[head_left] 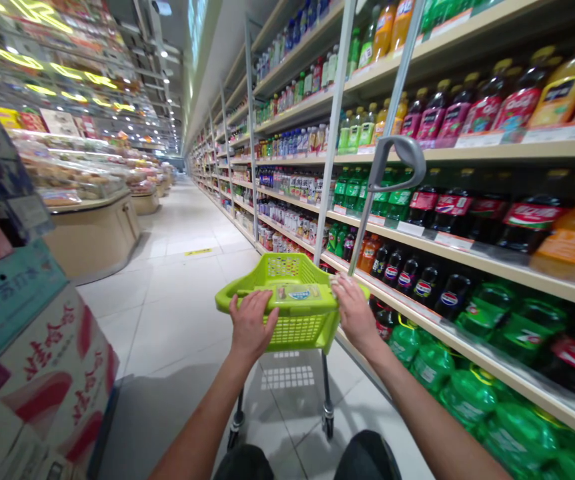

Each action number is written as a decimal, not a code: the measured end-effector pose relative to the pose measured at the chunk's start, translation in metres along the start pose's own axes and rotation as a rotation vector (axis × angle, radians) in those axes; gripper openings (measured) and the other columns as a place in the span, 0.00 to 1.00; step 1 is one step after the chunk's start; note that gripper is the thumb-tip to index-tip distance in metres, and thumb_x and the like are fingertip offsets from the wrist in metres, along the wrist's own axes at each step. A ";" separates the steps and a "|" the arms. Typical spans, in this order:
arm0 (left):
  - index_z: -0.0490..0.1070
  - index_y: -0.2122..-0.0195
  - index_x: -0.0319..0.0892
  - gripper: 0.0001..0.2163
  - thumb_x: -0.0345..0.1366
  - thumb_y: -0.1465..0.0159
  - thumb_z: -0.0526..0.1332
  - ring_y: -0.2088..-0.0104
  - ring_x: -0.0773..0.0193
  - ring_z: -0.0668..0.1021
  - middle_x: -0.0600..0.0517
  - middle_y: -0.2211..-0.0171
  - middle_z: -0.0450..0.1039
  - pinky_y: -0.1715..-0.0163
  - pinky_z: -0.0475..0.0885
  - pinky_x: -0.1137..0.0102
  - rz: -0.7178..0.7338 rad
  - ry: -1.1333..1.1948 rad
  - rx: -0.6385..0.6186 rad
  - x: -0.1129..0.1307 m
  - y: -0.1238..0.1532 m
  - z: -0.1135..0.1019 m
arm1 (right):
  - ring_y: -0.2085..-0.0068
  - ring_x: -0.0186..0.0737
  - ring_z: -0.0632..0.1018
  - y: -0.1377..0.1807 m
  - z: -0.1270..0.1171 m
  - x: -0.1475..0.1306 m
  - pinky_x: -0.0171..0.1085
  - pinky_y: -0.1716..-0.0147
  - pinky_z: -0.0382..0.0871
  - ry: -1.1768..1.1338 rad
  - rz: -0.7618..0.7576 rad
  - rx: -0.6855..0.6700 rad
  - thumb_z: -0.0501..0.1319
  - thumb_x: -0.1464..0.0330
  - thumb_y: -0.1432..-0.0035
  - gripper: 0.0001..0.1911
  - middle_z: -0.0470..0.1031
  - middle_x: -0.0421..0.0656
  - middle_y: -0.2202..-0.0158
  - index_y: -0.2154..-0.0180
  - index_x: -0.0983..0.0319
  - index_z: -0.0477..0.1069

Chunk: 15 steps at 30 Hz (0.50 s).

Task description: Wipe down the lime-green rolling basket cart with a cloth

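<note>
A lime-green shopping cart [292,333] with perforated basket walls stands right in front of me. My left hand [252,322] is closed over the left part of its handle bar [300,309], the thumb on the near side. At the bar's right end my right hand [355,312] grips the cart's corner. Something small and whitish [336,279] shows by the right fingertips, too unclear to name. A clear panel with a printed label [300,293] lies between the hands. Little of the basket's inside can be seen.
Drink shelves [467,247] full of bottles line the right side. A metal pole with a grey loop handle [398,163] stands before them. Stacked cartons [57,373] are close on the left, with a display counter [92,230] beyond. Tiled floor [182,280] runs ahead.
</note>
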<state>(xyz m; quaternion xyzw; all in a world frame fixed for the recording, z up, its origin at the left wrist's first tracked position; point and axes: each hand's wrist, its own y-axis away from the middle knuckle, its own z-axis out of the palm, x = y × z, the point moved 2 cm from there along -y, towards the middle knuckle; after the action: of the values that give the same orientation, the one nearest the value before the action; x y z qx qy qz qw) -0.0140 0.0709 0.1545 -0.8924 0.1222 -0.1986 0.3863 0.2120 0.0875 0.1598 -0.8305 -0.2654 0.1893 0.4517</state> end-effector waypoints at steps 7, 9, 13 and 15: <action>0.67 0.58 0.41 0.13 0.39 0.41 0.52 0.55 0.56 0.72 0.47 0.58 0.74 0.49 0.48 0.55 0.068 -0.033 0.112 -0.005 0.000 0.002 | 0.41 0.43 0.58 0.012 -0.002 0.002 0.51 0.45 0.56 0.035 0.094 0.075 0.46 0.78 0.46 0.22 0.64 0.50 0.47 0.51 0.64 0.64; 0.67 0.58 0.41 0.13 0.39 0.41 0.52 0.55 0.56 0.72 0.47 0.58 0.74 0.49 0.48 0.56 0.082 -0.046 0.112 -0.005 0.000 0.001 | 0.40 0.43 0.55 0.011 0.006 -0.022 0.51 0.45 0.56 -0.043 -0.024 0.030 0.46 0.79 0.46 0.23 0.63 0.48 0.46 0.50 0.63 0.63; 0.66 0.57 0.41 0.13 0.39 0.41 0.52 0.55 0.56 0.72 0.48 0.58 0.74 0.49 0.49 0.56 0.105 -0.069 0.104 -0.006 0.002 -0.001 | 0.41 0.42 0.57 0.010 0.000 -0.008 0.52 0.45 0.57 -0.038 -0.007 0.062 0.46 0.79 0.47 0.23 0.64 0.48 0.47 0.49 0.62 0.63; 0.66 0.57 0.41 0.14 0.39 0.41 0.52 0.55 0.55 0.72 0.47 0.58 0.74 0.49 0.49 0.56 0.114 -0.076 0.119 -0.006 0.004 -0.001 | 0.42 0.43 0.59 0.011 -0.009 0.014 0.52 0.45 0.56 0.024 0.106 0.119 0.46 0.78 0.47 0.22 0.64 0.49 0.47 0.50 0.63 0.64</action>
<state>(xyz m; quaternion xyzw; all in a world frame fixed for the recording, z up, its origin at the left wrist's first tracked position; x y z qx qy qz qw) -0.0197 0.0697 0.1504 -0.8663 0.1461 -0.1490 0.4538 0.2309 0.0856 0.1537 -0.8173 -0.2038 0.2185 0.4928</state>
